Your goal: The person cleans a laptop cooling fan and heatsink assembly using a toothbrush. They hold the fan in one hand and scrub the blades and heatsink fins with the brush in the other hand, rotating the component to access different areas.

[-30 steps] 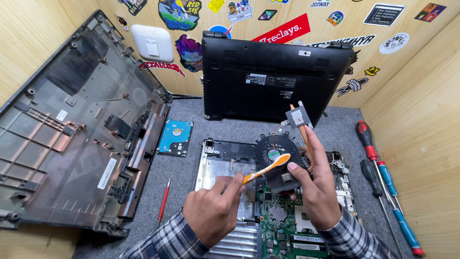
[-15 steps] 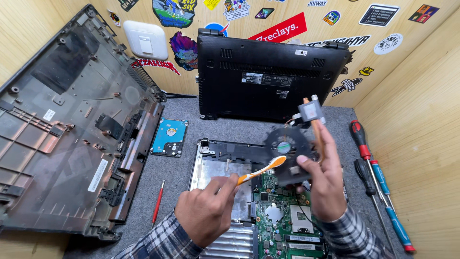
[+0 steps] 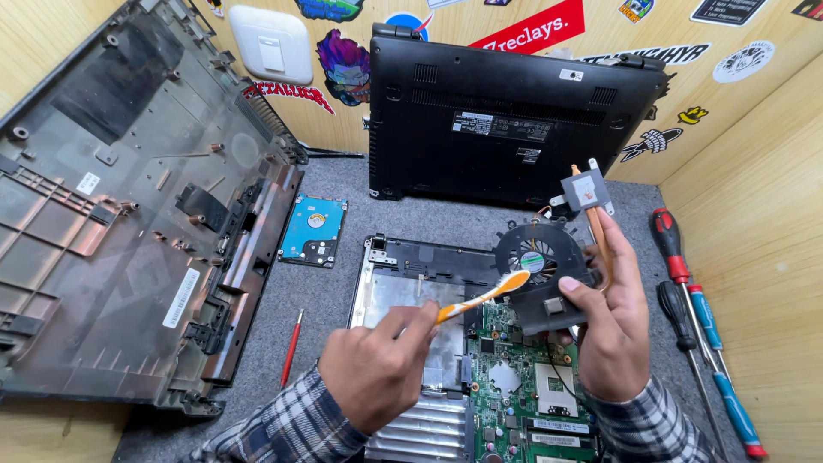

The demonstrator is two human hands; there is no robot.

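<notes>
Head view: brushing dust off the fan [image 3: 542,261] looks like the step in hand. The right hand [image 3: 610,330] is clamped on the fan's housing, holding it raised above the board [image 3: 514,386]. The left hand [image 3: 377,369] is closed round a toothbrush [image 3: 480,296], whose bristles touch the fan's left rim. Next, I judge, the bristles need light strokes across the blades. Against half a second ago, the fan sits slightly lower and the brush tip is closer to its rim.
</notes>
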